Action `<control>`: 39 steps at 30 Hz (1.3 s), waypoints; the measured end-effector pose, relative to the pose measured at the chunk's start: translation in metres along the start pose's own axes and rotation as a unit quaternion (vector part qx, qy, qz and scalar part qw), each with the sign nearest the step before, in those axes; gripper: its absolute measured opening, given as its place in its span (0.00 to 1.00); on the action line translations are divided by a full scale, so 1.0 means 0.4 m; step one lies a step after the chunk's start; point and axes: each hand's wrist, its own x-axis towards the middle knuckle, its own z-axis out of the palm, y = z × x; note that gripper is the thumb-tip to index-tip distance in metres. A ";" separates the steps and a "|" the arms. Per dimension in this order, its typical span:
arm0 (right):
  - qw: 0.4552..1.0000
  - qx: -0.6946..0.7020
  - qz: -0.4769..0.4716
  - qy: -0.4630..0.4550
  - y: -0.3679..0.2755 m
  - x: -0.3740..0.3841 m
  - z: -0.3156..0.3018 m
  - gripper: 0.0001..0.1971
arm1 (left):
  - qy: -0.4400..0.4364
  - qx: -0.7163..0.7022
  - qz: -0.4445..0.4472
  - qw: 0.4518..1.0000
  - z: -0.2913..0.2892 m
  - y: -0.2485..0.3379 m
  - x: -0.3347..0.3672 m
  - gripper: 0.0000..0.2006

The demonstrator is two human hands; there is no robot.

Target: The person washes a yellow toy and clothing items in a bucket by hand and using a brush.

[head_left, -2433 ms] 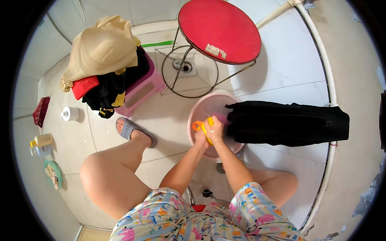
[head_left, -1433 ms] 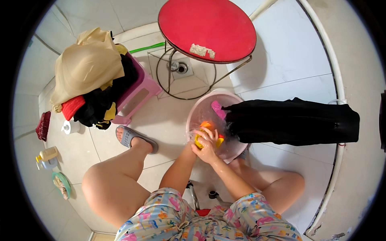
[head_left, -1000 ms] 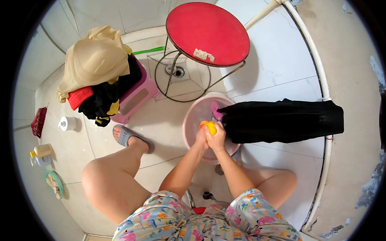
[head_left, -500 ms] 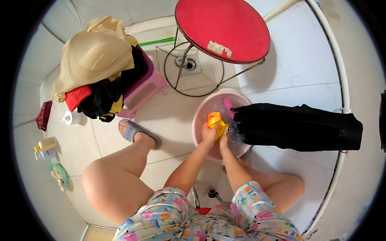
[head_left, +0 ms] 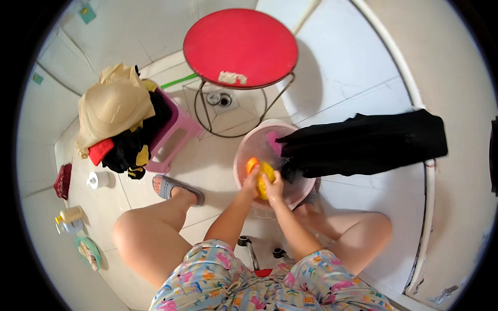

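Over a round pink basin (head_left: 246,143) on the floor between my legs, both my hands are closed on a wet yellow-orange cloth (head_left: 266,181). My left hand (head_left: 251,186) grips its left side, where an orange end pokes out above the fingers. My right hand (head_left: 274,187) presses on it from the right, thumb across the top. A long black garment (head_left: 363,145) stretches from inside the basin over its right rim to the wall. Near its basin end lies a bright pink item (head_left: 274,143) whose kind I cannot make out. Water shows in the basin.
A red round-topped stool (head_left: 241,46) stands beyond the basin, over a floor drain (head_left: 224,100). At left, a pink plastic stool (head_left: 176,132) is beside piled clothes (head_left: 116,103). Bottles (head_left: 70,214), a white dispenser (head_left: 98,180) and a green dish (head_left: 89,253) line the left wall.
My view has shifted, so the red stool and basin appear further left. The hands have moved nearer the basin's front rim, and the yellow cloth is bunched more tightly between them.
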 end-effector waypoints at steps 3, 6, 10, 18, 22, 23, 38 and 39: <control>0.995 -0.023 -0.095 -0.010 -0.099 -0.061 -0.071 0.23 | -0.100 -0.012 -0.130 0.986 0.130 0.011 -0.092 0.23; 0.979 -0.144 -0.138 0.045 -0.188 -0.073 -0.123 0.23 | -0.001 0.043 -0.062 0.997 0.147 -0.002 -0.113 0.21; 0.948 -0.065 -0.226 0.213 -0.369 -0.079 -0.247 0.18 | 0.107 0.125 0.045 0.985 0.198 0.010 -0.174 0.22; 0.831 0.154 -0.384 0.373 -0.759 -0.198 -0.576 0.21 | 0.190 0.182 0.080 0.961 0.381 -0.006 -0.410 0.20; 0.841 0.084 -0.388 0.368 -0.827 -0.186 -0.663 0.25 | 0.210 0.249 0.077 0.942 0.446 -0.049 -0.474 0.20; 0.845 0.084 -0.387 0.358 -0.844 -0.190 -0.648 0.25 | 0.192 0.246 0.099 0.945 0.432 -0.043 -0.464 0.20; 0.790 0.016 -0.477 0.385 -0.836 -0.195 -0.493 0.27 | 0.133 0.217 0.049 0.966 0.342 -0.070 -0.376 0.18; 0.766 0.022 -0.478 0.430 -0.814 -0.212 -0.462 0.24 | 0.142 0.207 0.052 0.967 0.303 -0.052 -0.357 0.18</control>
